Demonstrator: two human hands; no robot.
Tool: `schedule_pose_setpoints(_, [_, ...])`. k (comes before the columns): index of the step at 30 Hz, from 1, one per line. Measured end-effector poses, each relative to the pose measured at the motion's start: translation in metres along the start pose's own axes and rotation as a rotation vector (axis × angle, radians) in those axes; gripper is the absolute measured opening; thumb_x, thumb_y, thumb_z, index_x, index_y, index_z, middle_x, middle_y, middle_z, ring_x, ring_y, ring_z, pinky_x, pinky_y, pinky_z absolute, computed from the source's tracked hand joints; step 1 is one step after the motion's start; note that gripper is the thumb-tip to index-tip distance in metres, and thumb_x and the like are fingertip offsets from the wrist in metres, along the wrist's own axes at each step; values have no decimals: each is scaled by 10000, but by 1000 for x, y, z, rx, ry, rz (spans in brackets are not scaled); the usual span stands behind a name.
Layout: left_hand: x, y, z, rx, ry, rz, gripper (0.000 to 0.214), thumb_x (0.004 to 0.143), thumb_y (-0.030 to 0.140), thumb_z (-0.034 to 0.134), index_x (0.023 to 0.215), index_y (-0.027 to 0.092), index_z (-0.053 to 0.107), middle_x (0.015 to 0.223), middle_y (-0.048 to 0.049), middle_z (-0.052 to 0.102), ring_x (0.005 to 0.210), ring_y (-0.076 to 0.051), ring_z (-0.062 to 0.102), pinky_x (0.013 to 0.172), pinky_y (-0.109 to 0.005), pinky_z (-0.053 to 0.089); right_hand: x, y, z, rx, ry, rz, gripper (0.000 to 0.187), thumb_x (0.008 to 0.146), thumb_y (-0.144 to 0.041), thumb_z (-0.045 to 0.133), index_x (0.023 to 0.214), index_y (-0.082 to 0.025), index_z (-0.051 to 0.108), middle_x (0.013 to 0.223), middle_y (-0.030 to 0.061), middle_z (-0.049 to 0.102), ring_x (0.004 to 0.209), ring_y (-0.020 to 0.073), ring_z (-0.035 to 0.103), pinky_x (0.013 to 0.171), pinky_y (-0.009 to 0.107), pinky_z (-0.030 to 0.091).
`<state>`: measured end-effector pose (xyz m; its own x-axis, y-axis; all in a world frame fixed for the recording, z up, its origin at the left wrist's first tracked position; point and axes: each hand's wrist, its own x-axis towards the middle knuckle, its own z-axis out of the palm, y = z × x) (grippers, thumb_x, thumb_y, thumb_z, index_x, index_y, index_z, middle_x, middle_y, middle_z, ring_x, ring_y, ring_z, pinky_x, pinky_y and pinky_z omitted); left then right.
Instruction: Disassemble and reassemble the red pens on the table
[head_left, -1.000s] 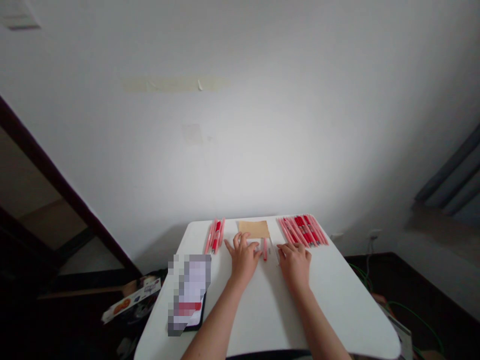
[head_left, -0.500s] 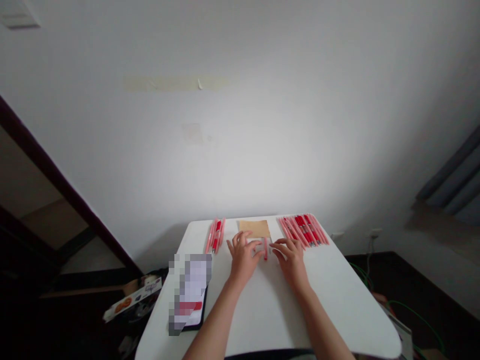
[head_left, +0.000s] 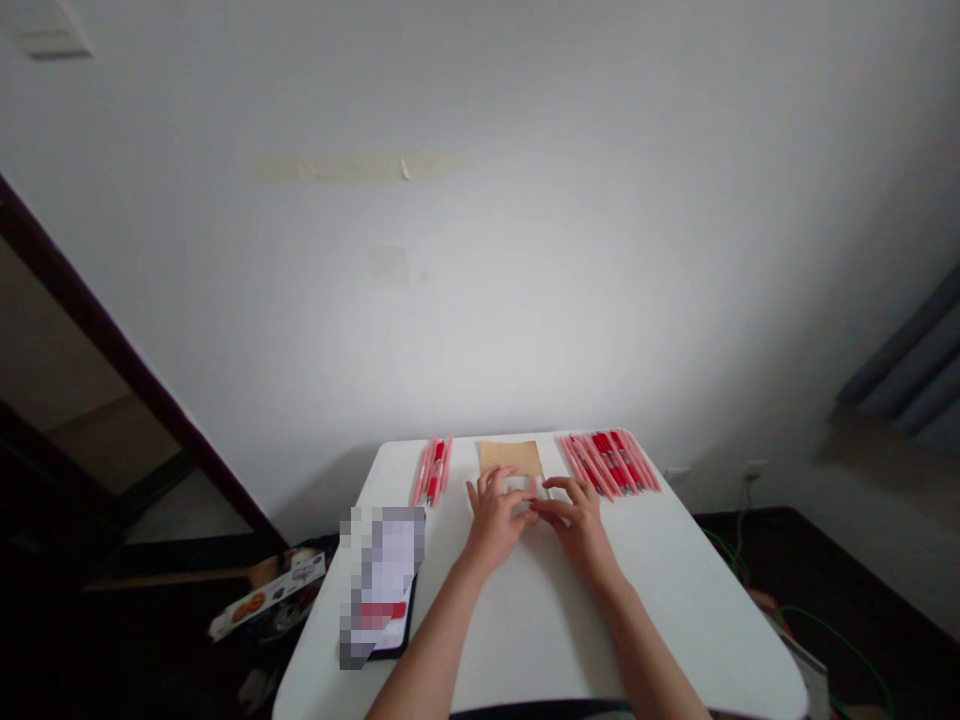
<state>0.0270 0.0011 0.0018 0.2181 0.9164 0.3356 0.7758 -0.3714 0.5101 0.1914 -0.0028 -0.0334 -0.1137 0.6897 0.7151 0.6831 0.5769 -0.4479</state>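
Note:
Near the far middle of the white table [head_left: 551,620], my hands come together over a slim pink stick-like piece [head_left: 534,487], perhaps a pen. My left hand [head_left: 496,522] has thumb and forefinger curled in at its near end, the other fingers raised and spread. From the right, my right hand [head_left: 576,518] brings its thumb to the same spot, where the fingertips of both hands meet; its forefinger bends beside the piece. The lower part of the piece is hidden by the fingers. Just beyond lies a tan paper [head_left: 511,457].
To the left lie several pink and red pens [head_left: 433,470]. More pens [head_left: 611,463] form a row at the back right. A phone [head_left: 386,590], partly blurred out, rests at the table's left edge. The wall [head_left: 510,300] rises behind the table.
My hands have moved closer together, and their fingertips now meet over the near end of the pink piece, which showed in a gap between them before.

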Motion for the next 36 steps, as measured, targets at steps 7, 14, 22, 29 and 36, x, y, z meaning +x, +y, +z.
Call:
schedule_pose_setpoints(7, [-3,-5,-2,110,117,-18,204,748,315,703,949,338,686,1332,-19,513,1319,-295,339,1084,-704,123,-2,4,0,3,14,60,146,892,-287,567,912,-273,710,1045,59,638,990,235,501,872,409,431])
schedule_pose_setpoints(14, [-5,-10,-3,305,226,-54,156,748,300,703,899,287,666,1287,-36,549,1296,-308,374,1077,-705,135,-3,7,-1,10,19,144,213,926,-320,491,930,-214,676,927,71,676,930,228,541,844,375,418])
schedule_pose_setpoints(22, [-4,-12,-1,360,252,-52,132,747,338,700,846,256,669,1248,-50,564,1271,-316,387,1069,-728,100,-1,1,-4,-54,25,202,253,934,-322,454,926,-206,678,902,68,689,914,229,548,835,367,385])
schedule_pose_setpoints(29, [-2,-13,2,392,253,-15,82,812,306,619,808,241,670,1242,-57,571,1252,-309,409,1060,-734,107,-2,1,-3,-86,17,207,256,933,-317,448,960,-209,679,907,69,685,921,229,551,830,356,376])
schedule_pose_setpoints(36, [-2,-9,0,350,263,-14,128,832,305,593,758,228,663,1217,-61,588,1240,-297,426,1067,-708,138,-3,0,-4,-110,28,212,255,930,-313,452,970,-212,682,924,68,686,929,227,541,837,354,374])
